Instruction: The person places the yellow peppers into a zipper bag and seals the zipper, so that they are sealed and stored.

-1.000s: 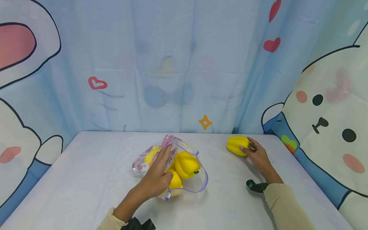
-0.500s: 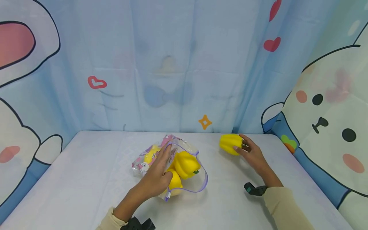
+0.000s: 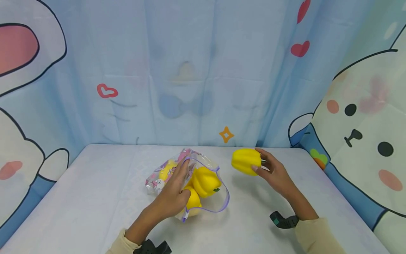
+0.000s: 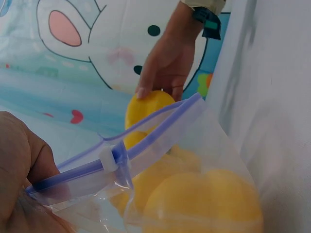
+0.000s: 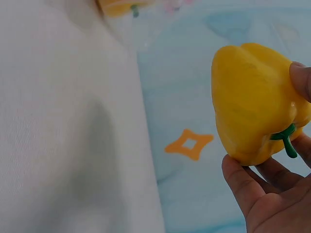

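Note:
Between thumb and fingers my right hand (image 3: 276, 174) holds a yellow bell pepper (image 3: 245, 161) above the table, right of the bag. Its green stem (image 5: 286, 138) points back toward the palm in the right wrist view. A clear, pink-printed zip bag (image 3: 155, 178) lies at the table's middle, its purple-edged mouth (image 3: 227, 199) spread toward the right. My left hand (image 3: 169, 199) grips the bag by the mouth's left edge, near the white slider (image 4: 109, 158). Inside sit a yellow pepper (image 3: 205, 181) and other yellow pieces, one of them (image 3: 194, 198) partly behind the left thumb.
The white-covered table (image 3: 104, 197) reaches back to a blue printed curtain (image 3: 177, 116). Dark camera mounts sit at both wrists, the left one (image 3: 152, 247) close to the front edge and the right one (image 3: 283, 221) low over the table.
My right hand has carried the yellow bell pepper leftward, closer to the bag, and its shadow has separated from it. The left hand and the bag stay in place.

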Demonstrator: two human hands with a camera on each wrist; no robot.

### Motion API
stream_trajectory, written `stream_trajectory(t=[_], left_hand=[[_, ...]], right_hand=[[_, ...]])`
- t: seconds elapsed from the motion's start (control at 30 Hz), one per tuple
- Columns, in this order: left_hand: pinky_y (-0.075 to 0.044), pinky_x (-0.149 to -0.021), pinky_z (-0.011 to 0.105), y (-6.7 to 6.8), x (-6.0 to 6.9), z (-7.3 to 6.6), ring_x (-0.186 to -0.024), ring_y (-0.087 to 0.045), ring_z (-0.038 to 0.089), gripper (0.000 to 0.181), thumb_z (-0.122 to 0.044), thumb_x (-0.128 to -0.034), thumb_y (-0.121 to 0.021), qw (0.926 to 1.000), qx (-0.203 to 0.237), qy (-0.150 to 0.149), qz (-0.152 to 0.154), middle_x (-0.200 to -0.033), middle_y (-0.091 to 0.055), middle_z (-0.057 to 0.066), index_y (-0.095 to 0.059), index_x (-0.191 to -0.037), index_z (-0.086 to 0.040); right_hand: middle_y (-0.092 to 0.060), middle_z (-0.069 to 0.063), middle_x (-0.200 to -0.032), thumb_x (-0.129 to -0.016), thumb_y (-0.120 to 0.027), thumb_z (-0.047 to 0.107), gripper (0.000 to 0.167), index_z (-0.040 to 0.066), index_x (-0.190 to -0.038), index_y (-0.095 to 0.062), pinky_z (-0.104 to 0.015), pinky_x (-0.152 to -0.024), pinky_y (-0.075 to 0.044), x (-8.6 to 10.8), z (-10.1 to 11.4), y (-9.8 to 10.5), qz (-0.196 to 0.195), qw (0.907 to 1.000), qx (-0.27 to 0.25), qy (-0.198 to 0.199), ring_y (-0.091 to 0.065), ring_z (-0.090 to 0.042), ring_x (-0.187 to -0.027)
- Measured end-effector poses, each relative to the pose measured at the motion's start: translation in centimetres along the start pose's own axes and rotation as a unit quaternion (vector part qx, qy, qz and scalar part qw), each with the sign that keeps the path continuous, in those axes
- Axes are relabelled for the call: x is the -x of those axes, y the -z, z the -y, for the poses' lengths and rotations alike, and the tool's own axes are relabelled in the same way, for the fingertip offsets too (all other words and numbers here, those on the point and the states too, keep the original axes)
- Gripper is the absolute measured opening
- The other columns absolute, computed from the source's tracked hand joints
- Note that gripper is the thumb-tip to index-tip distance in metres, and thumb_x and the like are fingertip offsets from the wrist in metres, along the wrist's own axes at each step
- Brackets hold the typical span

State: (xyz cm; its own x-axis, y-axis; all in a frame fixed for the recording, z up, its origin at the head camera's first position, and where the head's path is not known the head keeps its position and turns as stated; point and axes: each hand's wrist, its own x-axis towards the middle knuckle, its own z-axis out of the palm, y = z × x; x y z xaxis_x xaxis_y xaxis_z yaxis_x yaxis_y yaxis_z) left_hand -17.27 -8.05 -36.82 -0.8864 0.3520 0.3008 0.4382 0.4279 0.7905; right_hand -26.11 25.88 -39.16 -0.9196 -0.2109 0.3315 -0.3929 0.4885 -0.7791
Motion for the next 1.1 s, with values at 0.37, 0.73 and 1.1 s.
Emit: stream_trajectory(t=[0.37, 0.73, 1.1], left_hand=[[-0.010, -0.115, 0.049, -0.1, -0.1, 0.2, -0.147, -0.003, 0.024, 0.078, 0.001, -0.0873, -0.045, 1.0000, -0.005, -0.005, 0.002, -0.162, -0.001, 0.010, -0.008, -0.156, -0.004], [-0.010, -0.116, 0.046, -0.1, -0.2, 0.0, -0.147, -0.002, 0.021, 0.078, 0.003, -0.0867, -0.045, 1.0000, 0.003, -0.007, 0.006, -0.162, -0.001, 0.009, -0.008, -0.155, -0.003], [-0.008, -0.116, 0.045, -0.1, -0.1, 0.0, -0.146, -0.001, 0.020, 0.079, 0.003, -0.0866, -0.046, 0.9999, 0.002, -0.009, 0.007, -0.162, 0.000, 0.009, -0.008, -0.155, -0.003]], right_hand=[[-0.046, -0.011, -0.141, -0.093, -0.065, 0.012, 0.062, 0.010, -0.148, -0.037, -0.018, -0.090, -0.046, 3.1, 4.0, -0.4, 0.003, 0.9965, -0.025, 0.080, -0.053, -0.020, -0.119], [-0.048, -0.007, -0.140, -0.086, -0.070, 0.001, 0.062, 0.007, -0.143, -0.044, -0.019, -0.091, -0.048, 6.6, 6.7, -1.9, 0.028, 0.9917, -0.046, 0.117, -0.051, -0.004, -0.118], [-0.054, 0.002, -0.135, -0.084, -0.076, 0.010, 0.063, 0.014, -0.140, -0.050, -0.028, -0.088, -0.052, 6.9, 6.3, -3.2, 0.065, 0.9875, -0.016, 0.142, -0.055, -0.014, -0.116]])
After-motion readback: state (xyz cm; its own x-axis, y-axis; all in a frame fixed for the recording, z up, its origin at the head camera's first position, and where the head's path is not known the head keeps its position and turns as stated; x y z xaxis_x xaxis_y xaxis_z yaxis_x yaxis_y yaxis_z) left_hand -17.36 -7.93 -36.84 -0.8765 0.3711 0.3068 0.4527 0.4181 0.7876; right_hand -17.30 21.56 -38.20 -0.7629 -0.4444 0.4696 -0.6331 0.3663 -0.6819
